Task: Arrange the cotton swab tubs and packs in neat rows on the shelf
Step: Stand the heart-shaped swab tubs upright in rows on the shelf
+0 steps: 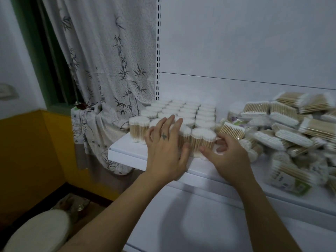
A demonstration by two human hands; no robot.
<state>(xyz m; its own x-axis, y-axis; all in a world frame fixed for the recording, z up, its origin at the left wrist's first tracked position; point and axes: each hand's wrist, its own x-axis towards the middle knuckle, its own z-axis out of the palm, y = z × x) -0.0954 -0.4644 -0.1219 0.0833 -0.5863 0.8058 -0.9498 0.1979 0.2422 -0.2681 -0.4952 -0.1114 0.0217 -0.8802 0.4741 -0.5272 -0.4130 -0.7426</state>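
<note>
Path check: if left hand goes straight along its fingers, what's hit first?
The left hand likely meets the rowed tubs just beyond its fingertips; depth is unclear, it may touch them already.

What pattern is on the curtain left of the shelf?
Dark bamboo sprigs on pale grey-white cloth, clearest in the head view.

centre: left hand point(166, 151) covers part of the front-row tubs point(139, 129) | right hand point(225, 157) hides lower right of end tub point(203, 140), grip unclear | 3 o'clock: pile of packs point(300, 135) blurred, cut by right edge, label print unreadable | 7 o'clock: round cushion point(38, 231) cut by bottom edge
</note>
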